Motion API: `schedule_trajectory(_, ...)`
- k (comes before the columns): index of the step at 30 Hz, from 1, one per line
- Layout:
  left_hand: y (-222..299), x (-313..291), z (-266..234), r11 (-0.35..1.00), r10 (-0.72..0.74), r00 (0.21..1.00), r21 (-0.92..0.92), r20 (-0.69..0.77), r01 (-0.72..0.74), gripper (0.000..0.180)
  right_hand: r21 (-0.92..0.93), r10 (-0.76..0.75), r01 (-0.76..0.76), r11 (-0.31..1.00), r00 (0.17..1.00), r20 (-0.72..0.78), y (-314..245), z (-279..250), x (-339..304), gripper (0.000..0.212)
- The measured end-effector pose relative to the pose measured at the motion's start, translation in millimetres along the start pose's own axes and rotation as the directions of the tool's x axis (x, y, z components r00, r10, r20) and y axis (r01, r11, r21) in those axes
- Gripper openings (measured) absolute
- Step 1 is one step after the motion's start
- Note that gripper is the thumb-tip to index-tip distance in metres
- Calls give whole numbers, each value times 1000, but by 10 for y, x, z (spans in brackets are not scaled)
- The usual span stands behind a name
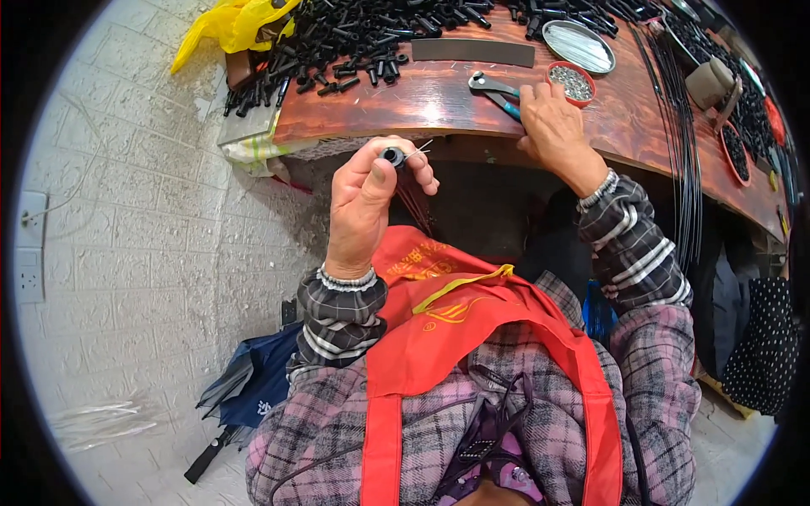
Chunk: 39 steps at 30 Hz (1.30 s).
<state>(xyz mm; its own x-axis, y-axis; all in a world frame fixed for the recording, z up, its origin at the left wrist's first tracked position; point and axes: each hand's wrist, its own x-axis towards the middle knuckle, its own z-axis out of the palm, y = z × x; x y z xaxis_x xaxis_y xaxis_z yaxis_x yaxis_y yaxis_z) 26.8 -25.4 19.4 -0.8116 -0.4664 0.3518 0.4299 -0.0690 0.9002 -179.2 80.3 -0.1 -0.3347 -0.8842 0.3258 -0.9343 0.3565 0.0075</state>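
My left hand [364, 198], raised in front of the table's near edge, pinches a black tubular part [393, 156] between thumb and fingers. Its round hole faces up, and thin pale wires [419, 152] stick out beside it. Several thin dark red rods [413, 201] hang below that hand, their upper ends hidden. Over the tabletop, my right hand [553, 126] is closed round the teal handles of a pair of pincers [498, 91], whose metal jaws point left. The handle ends are covered by the palm. Its fingertips come close to a red bowl [572, 83] of small metal pieces.
A heap of black plastic parts [354, 51] covers the back left of the wooden table [380, 105]. Nearby are a dark flat strip [472, 52] and a tray of pale strips [578, 46]. Long black rods [675, 152] overhang the edge at right. A red bag-like apron [456, 312] covers my lap.
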Motion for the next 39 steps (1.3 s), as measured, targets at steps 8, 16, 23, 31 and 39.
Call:
schedule_trajectory(8, -216, 13, 17, 990, -40, 992, -141, -121, 22, 39, 674, 23, -103, 732, 992, 126, -70, -189, -201, 20)
schedule_trajectory(16, -179, 99, 132, 997, -54, 985, -57, -162, 45, 53, 614, -82, 86, 785, 996, -34, -392, -294, -401, 39)
schedule_trajectory(23, -173, 78, 234, 993, -85, 966, -101, -245, 62, 48, 488, -30, 102, 867, 988, -154, -455, -295, -350, 46)
schedule_trajectory(31, -159, 6, 197, 987, -85, 982, -147, -168, 61, 47, 377, -96, 183, 908, 967, -237, -334, -368, -324, 31)
schedule_trajectory(39, -70, -44, 227, 983, -175, 983, -67, -55, 171, 49, 765, -678, -541, 350, 417, 605, -10, -605, -41, 42)
